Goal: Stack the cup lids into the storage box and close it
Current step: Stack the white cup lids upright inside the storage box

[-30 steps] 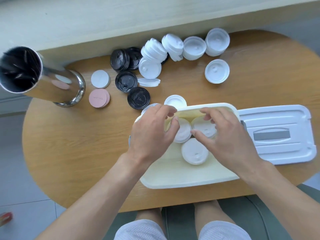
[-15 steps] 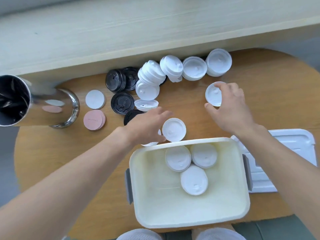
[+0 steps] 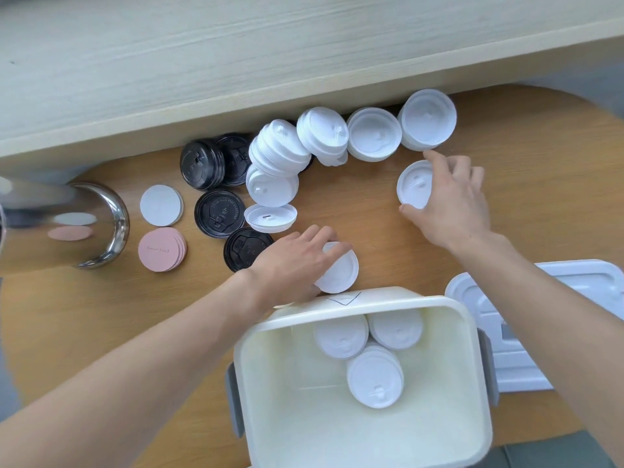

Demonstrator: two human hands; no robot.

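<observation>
A shiny steel cylinder (image 3: 64, 224) is lying at the wooden worktop's (image 3: 101, 315) left edge, beside a stack of pink paper discs (image 3: 161, 250) bearing handwriting too small to read. Black plastic cup lids (image 3: 220, 213) are carrying embossed lettering, also illegible. The left hand (image 3: 290, 265) is gripping a white round lid (image 3: 337, 270) just beyond the cream storage box (image 3: 337, 430), which is holding three white lids (image 3: 374, 376). The right hand (image 3: 452, 204) is pinching another white lid (image 3: 413, 189). The box's white cover (image 3: 526, 332) is lying rightmost.
</observation>
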